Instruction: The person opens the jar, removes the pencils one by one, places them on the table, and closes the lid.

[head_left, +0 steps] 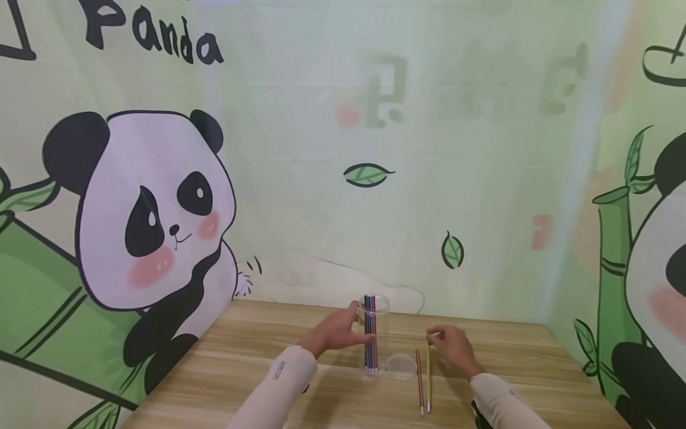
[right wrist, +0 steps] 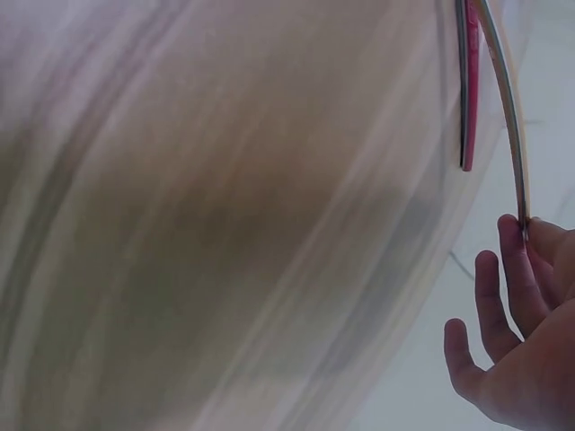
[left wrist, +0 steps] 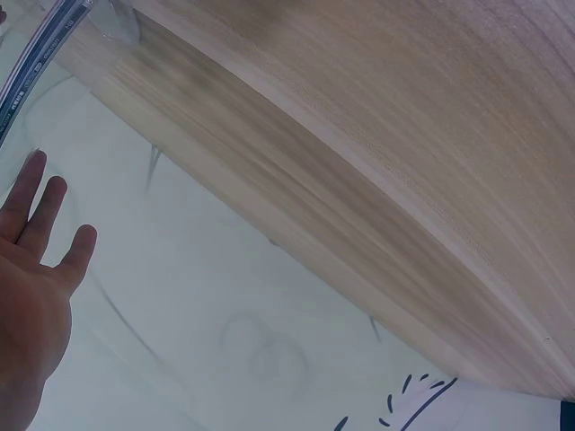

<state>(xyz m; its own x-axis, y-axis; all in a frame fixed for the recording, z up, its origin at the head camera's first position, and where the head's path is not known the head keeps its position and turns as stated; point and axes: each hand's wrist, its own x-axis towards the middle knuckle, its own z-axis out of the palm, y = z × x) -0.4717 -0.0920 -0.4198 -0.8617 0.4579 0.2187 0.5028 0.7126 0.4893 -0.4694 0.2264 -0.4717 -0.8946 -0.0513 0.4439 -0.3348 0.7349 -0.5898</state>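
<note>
A clear plastic tube [head_left: 383, 305] stands upright on the table, with several dark and red pencils [head_left: 371, 357] inside. My left hand [head_left: 333, 329] holds it from the left, thumb in front; in the left wrist view the other fingers [left wrist: 76, 256] are spread and its grip is partly out of frame. My right hand [head_left: 452, 347] pinches the upper end of a yellow pencil [head_left: 429, 381] between thumb and index finger. The pencil's eraser end points towards me. Just left of it is a red pencil [head_left: 420, 381]. Between tube and pencils lies a round clear lid [head_left: 401, 366].
The wooden table [head_left: 257, 357] ends at a pale green fabric wall [head_left: 300, 226] printed with leaves and pandas. One panda [head_left: 161, 220] fills the left side, and green bamboo [head_left: 613, 286] is printed on the right.
</note>
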